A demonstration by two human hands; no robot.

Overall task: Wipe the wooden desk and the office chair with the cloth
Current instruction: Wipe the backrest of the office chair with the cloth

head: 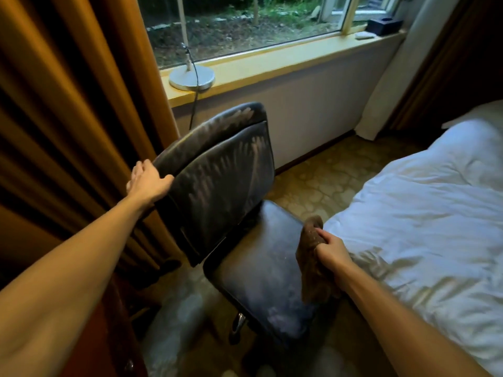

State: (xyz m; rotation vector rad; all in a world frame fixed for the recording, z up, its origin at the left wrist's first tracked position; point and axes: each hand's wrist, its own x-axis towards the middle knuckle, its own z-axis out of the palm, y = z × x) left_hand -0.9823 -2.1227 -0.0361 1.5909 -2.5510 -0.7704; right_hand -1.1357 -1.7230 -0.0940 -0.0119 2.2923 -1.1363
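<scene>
left hand [148,183] — fingers curled round the chair back [223,180]; right hand [330,250] — fingers clenching the cloth [310,268] beside the seat [261,268].

Black office chair [231,186] (pale streaks across the backrest), brown cloth [313,257], white bedding [422,208], orange-brown curtain [68,104], stone-patterned beige floor [321,183].

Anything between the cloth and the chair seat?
Nothing visible. The right hand grips the cloth right at the right edge of the seat, and nothing lies on the seat beside it. The left hand holds the backrest by its side edge, off the seat.
</scene>
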